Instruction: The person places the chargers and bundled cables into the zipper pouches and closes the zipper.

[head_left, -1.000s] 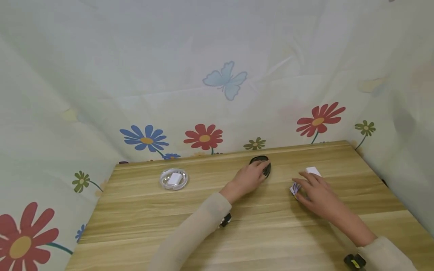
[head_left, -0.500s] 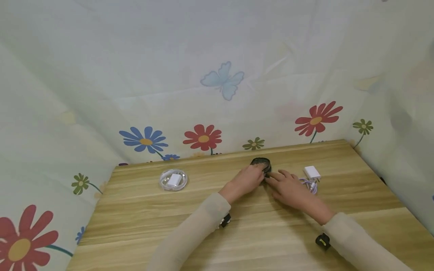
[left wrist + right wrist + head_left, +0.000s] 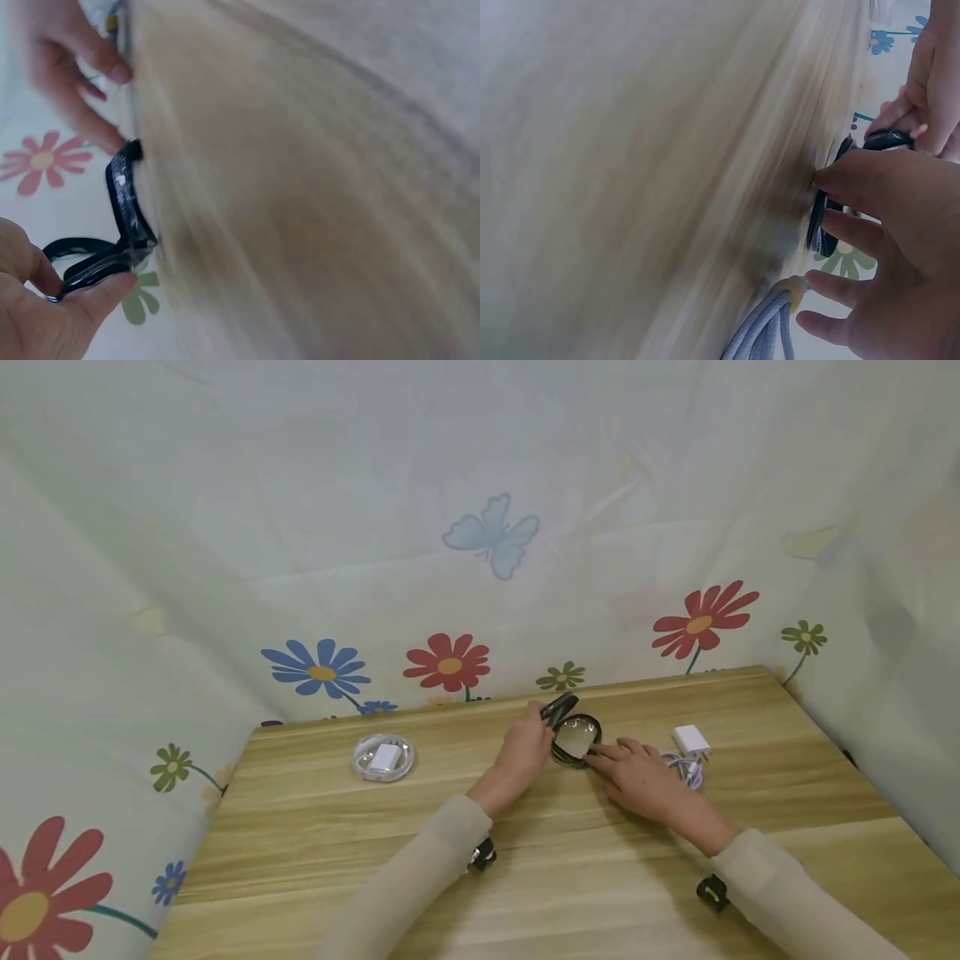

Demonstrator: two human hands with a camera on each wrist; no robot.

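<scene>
A round clear case with a black edge stands unfolded near the back of the wooden table, its two halves joined at one side. My left hand pinches the raised half between thumb and fingers, seen closely in the left wrist view at the black rim. At the lower half, my right hand touches the rim with a fingertip. Its other fingers are spread apart in the right wrist view. A bundled pale purple cable lies just beyond the right hand, beside a white charger plug.
To the left on the table lies a round clear case with a white edge; a white charger shows within its outline. A flower-printed curtain rises behind the table's back edge and along both sides.
My right hand has moved left from the purple cable to the black-edged case, uncovering the charger plug and cable. My left hand has swung one half of the case up and left.
</scene>
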